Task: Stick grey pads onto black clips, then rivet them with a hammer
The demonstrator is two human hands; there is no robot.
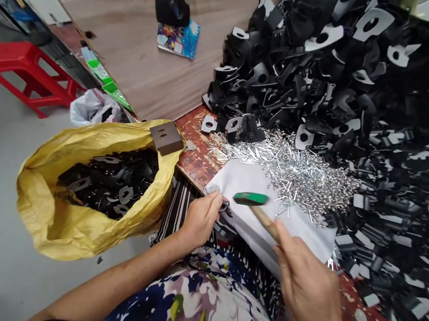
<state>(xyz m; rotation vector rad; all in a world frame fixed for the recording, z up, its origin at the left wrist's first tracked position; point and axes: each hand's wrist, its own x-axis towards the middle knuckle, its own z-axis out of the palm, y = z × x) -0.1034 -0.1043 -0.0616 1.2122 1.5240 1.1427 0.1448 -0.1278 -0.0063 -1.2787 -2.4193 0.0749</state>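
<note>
My right hand [308, 277] is wrapped round the wooden handle of a small hammer [250, 198] with a green and black head. The head hovers over a white sheet [244, 179] at the table's front edge, just right of my left hand [203, 216]. My left fingers are pinched on a small black part [224, 206] at that edge, mostly hidden by the fingers. Behind the sheet lies a heap of shiny metal pins [298, 172]. A few black clip-like parts [244, 128] with pale faces lie at the left end of the pins.
A large pile of black parts [285, 79] fills the back and right of the red worn table [200, 150]. A wooden board [123, 41] stands behind. To the left is an open yellow sack [35, 202] holding black parts. A red stool [28, 66] stands farther off.
</note>
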